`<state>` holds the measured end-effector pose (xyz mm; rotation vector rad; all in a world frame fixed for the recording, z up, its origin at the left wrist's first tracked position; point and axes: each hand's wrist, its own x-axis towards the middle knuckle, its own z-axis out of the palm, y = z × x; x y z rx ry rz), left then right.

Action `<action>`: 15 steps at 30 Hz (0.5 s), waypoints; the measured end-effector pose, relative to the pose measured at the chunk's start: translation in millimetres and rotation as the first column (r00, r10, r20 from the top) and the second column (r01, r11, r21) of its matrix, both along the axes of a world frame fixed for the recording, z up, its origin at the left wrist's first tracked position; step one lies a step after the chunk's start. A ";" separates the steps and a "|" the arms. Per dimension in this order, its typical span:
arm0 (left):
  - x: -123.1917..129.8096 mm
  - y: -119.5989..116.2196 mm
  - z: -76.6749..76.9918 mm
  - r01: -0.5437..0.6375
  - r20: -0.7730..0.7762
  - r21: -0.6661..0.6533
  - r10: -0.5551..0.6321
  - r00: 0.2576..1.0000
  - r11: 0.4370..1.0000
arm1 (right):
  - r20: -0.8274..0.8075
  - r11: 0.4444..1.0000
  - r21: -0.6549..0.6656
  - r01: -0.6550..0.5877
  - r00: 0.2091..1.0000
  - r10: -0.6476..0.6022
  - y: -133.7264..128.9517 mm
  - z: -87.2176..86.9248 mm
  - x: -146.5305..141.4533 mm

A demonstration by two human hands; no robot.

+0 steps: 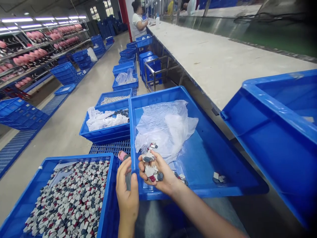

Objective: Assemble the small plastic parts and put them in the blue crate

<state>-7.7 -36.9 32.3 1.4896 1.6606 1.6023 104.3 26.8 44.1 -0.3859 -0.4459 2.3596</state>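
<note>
My right hand (158, 173) is cupped around a handful of small red, white and grey plastic pieces (150, 165), inside the blue crate on my lap (205, 155). My left hand (127, 191) grips that crate's near left corner, thumb on the rim. A crumpled clear plastic bag (165, 127) lies in the crate just beyond my right hand. A few loose pieces (219, 178) rest on the crate floor to the right. At lower left another blue crate (32, 185) is full of the same pieces (71, 198).
A tilted blue crate (277, 132) sits at right against a long white workbench (218, 59). More blue crates (106, 125) line the floor ahead. Shelving with pink items (37, 49) stands at left. A person in a white top (137, 23) works at the bench's far end.
</note>
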 end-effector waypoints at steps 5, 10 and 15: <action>9.7 -1.7 22.2 0.093 0.023 -0.127 -0.091 0.996 0.988 | 0.042 0.986 -0.165 0.002 0.999 0.005 -12.9 19.2 -1.2; 18.0 -6.6 34.1 0.116 -0.073 -0.170 -0.130 0.989 0.979 | 0.172 0.931 -0.344 0.121 0.983 -0.065 -21.9 30.0 -10.3; 18.6 -10.3 32.3 0.184 -0.147 -0.149 -0.206 0.968 0.972 | 0.226 0.885 -0.374 0.277 0.953 -0.203 -19.4 29.9 -12.3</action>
